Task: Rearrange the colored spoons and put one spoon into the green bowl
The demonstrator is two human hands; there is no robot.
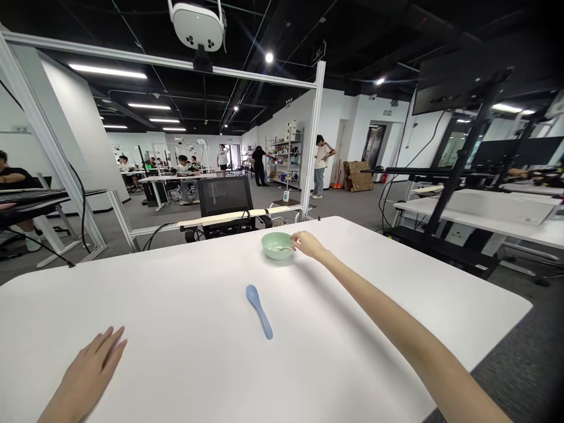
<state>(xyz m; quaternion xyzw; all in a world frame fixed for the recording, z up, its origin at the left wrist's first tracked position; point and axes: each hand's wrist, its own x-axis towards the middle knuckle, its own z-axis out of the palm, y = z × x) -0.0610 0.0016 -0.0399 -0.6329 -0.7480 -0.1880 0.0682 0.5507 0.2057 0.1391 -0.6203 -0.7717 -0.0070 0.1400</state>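
A pale green bowl (277, 244) sits near the far edge of the white table (185, 352). My right hand (307, 244) reaches out to its right rim, fingers pinched on the handle of a light spoon (284, 249) that lies in the bowl. A blue spoon (259, 311) lies flat on the table nearer to me, touched by neither hand. My left hand (90, 373) rests flat on the table at the near left, fingers stretched out, holding nothing.
A black office chair (224, 202) stands just beyond the table's far edge. A white metal frame (315, 135) surrounds the station. A black monitor stand (458, 164) and other desks are at the right. Several people work or stand in the background.
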